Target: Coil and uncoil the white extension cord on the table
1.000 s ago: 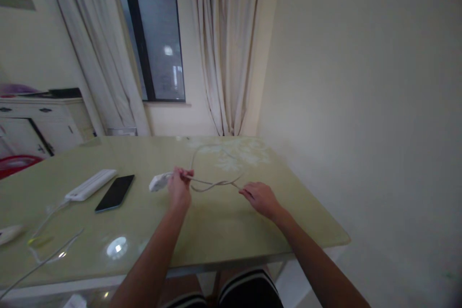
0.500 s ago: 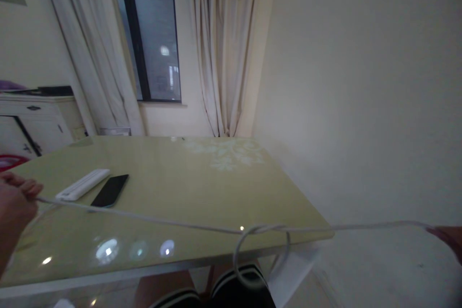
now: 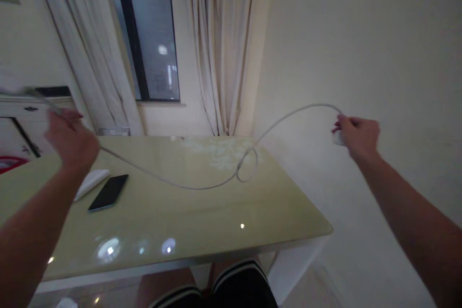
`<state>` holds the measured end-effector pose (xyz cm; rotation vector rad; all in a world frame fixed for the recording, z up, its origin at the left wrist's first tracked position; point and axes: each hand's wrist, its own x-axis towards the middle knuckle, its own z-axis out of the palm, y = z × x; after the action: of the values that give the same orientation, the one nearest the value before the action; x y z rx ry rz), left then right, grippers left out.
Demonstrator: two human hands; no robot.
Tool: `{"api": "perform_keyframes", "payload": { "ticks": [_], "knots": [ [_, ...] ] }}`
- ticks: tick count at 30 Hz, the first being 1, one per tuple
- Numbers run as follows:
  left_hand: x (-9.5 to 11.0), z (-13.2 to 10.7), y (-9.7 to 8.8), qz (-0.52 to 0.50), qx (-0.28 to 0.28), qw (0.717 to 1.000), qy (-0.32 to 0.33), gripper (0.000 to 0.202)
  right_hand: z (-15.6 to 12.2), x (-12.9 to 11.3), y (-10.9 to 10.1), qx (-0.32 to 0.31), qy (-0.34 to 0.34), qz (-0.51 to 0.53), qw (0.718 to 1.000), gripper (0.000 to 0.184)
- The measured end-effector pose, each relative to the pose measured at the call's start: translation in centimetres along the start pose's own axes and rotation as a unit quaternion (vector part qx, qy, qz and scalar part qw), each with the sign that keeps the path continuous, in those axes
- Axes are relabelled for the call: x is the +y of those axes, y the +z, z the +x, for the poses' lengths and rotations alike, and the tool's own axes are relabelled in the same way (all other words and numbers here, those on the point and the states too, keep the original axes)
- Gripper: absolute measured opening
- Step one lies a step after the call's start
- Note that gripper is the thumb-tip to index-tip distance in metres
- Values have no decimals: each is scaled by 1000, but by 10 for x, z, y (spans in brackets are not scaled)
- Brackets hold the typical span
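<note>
A thin white cable [image 3: 195, 188] hangs between my two hands above the table, sagging in the middle with a small loop right of centre. At the left, my left hand [image 3: 72, 137] is closed around the cable; a blurred length runs past it toward the upper left. My right hand [image 3: 359, 134] pinches the cable at the right, in front of the bare wall. A small white piece, perhaps the cable's plug, shows under the right fingers; its kind is unclear.
On the glossy pale-green table [image 3: 202, 221] lie a black phone [image 3: 109, 192] and a white power strip or similar long white object [image 3: 90, 182], partly behind my left forearm. A white cabinet [image 3: 43, 125] stands at the far left. Curtains [image 3: 224, 57] flank the window [image 3: 151, 33].
Both hands have risen and come inward, the right one from the frame's edge. The cable, stretched nearly straight before, now droops in a curve, and its loop is smaller and higher.
</note>
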<state>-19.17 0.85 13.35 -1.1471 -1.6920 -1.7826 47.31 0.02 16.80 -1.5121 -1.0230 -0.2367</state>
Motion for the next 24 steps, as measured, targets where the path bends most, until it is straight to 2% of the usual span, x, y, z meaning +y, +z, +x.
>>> {"api": "perform_keyframes", "payload": {
  "ticks": [2,4,7,10,13,17,19,21,24],
  "knots": [
    [11,-18,29,39,-62,996,48,28,-31,-15,54,-62,76,126,987,28],
    [24,-49,46,38,-134,987,79,29,-73,-21,106,-137,136,202,960,31],
    [46,-104,62,37,-239,964,110,33,-142,-24,170,-220,147,236,935,40],
    [66,-152,75,62,-335,934,108,37,-205,-25,212,-340,116,225,906,43],
    [77,-189,84,66,-421,897,114,41,-255,-23,233,-373,66,238,894,45],
    [84,-231,89,59,-527,838,127,43,-298,-10,238,-397,19,263,879,47],
    [88,-249,92,60,-556,817,137,45,-309,-4,235,-426,-2,276,862,49],
    [93,-263,96,63,-565,810,146,46,-314,-1,231,-453,-23,288,843,50],
    [99,-267,100,70,-567,806,156,45,-313,-2,225,-458,-21,291,840,47]
  ]
}}
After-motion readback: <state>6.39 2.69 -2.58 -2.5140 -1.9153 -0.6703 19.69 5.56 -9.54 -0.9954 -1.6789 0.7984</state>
